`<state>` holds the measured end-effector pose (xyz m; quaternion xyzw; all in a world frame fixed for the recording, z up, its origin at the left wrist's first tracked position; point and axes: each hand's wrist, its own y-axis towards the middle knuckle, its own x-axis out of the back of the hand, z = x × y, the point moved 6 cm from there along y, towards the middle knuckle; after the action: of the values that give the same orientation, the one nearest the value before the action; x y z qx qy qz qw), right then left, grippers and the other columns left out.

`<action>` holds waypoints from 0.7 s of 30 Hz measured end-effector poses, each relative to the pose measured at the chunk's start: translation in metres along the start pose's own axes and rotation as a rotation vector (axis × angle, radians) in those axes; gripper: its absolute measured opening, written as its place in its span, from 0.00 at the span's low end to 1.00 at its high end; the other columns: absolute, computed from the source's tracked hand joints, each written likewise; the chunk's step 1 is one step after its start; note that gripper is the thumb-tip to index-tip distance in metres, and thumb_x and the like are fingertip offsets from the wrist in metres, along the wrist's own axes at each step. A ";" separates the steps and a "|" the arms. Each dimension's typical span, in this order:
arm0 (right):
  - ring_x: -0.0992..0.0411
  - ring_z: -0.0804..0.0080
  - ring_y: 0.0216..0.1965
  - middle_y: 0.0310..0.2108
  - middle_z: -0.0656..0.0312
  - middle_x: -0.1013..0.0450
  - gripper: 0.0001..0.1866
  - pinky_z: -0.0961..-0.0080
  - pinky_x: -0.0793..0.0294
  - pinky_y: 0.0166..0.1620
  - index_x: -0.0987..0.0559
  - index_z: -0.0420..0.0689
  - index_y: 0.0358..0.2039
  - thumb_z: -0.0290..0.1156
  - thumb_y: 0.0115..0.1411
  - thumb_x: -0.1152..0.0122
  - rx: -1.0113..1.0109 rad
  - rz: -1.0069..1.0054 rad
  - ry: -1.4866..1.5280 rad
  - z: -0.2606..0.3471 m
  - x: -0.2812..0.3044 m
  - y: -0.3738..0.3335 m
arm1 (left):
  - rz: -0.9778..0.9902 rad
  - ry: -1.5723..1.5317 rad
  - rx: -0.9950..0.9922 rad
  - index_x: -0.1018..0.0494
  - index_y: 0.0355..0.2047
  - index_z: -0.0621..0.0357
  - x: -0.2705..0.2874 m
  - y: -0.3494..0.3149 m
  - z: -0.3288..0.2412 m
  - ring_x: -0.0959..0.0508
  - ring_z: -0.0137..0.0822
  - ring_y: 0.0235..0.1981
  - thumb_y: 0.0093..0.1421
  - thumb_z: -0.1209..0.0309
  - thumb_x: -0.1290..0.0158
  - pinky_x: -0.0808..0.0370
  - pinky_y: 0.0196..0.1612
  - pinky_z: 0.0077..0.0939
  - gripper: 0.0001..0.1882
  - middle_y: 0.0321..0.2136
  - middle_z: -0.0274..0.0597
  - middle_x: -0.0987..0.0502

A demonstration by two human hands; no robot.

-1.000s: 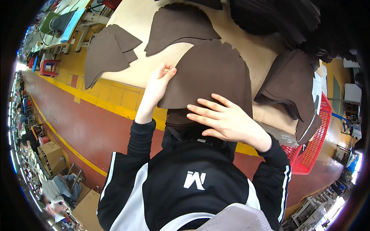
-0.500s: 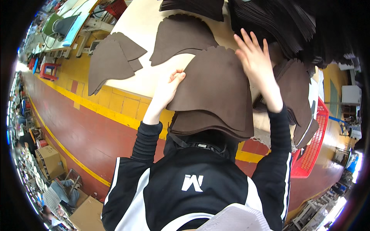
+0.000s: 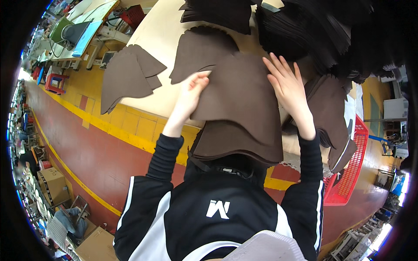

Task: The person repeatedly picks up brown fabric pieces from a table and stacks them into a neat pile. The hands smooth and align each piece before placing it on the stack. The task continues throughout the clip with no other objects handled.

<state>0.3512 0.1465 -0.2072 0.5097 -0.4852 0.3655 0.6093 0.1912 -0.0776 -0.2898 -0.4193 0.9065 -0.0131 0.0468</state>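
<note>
A dark brown, curved cut panel (image 3: pixel 244 89), leather- or fabric-like, lies in front of me. Its near edge is raised over a stack of similar panels (image 3: pixel 235 141) at the table's near edge. My left hand (image 3: pixel 190 93) pinches the panel's left edge between thumb and fingers. On the other side, my right hand (image 3: pixel 285 85) rests with fingers spread and stretched at the panel's upper right edge. Just beyond lies another brown piece (image 3: pixel 200 50), partly overlapped by the panel. Further left, a few overlapping brown pieces (image 3: pixel 128 74) lie on the pale table (image 3: pixel 163 93).
Tall dark stacks (image 3: pixel 305 35) of cut pieces stand at the far right, and another dark stack (image 3: pixel 217 17) at the back. More brown panels (image 3: pixel 328 104) lie right of my right hand. A red plastic basket (image 3: pixel 355 161) stands beside the table's right side.
The panel has shifted left off the stack's near part, showing more of the stack. My right hand has come nearer to me and lies lower on the panel's edge. My left hand keeps its pinch.
</note>
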 end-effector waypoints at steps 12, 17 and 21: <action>0.44 0.42 0.70 0.73 0.44 0.50 0.54 0.46 0.47 0.70 0.34 0.50 0.68 0.55 0.42 0.22 -0.024 0.195 0.236 0.075 0.014 -0.177 | -0.029 0.230 -0.176 0.29 0.59 0.59 0.062 -0.010 -0.012 0.25 0.31 0.53 0.68 0.70 0.47 0.31 0.59 0.28 0.20 0.52 0.40 0.22; 0.33 0.43 0.62 0.67 0.38 0.41 0.75 0.59 0.26 0.57 0.59 0.42 0.74 0.43 0.35 0.15 -0.469 0.157 0.508 0.067 -0.004 -0.192 | 0.454 0.608 -0.062 0.56 0.74 0.52 -0.021 -0.148 -0.010 0.55 0.52 0.75 0.41 0.62 0.24 0.47 0.72 0.46 0.67 0.74 0.52 0.55; 0.21 0.50 0.48 0.51 0.40 0.25 0.68 0.63 0.22 0.51 0.51 0.39 0.73 0.37 0.37 0.15 -0.535 0.110 0.631 0.073 0.008 -0.187 | 0.304 0.541 -0.024 0.56 0.74 0.53 -0.016 -0.133 -0.016 0.45 0.54 0.72 0.39 0.68 0.24 0.43 0.71 0.39 0.67 0.70 0.59 0.43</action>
<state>0.5128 0.0352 -0.2488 0.1698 -0.3788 0.3967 0.8187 0.3009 -0.1524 -0.2644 -0.2609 0.9385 -0.1063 -0.1998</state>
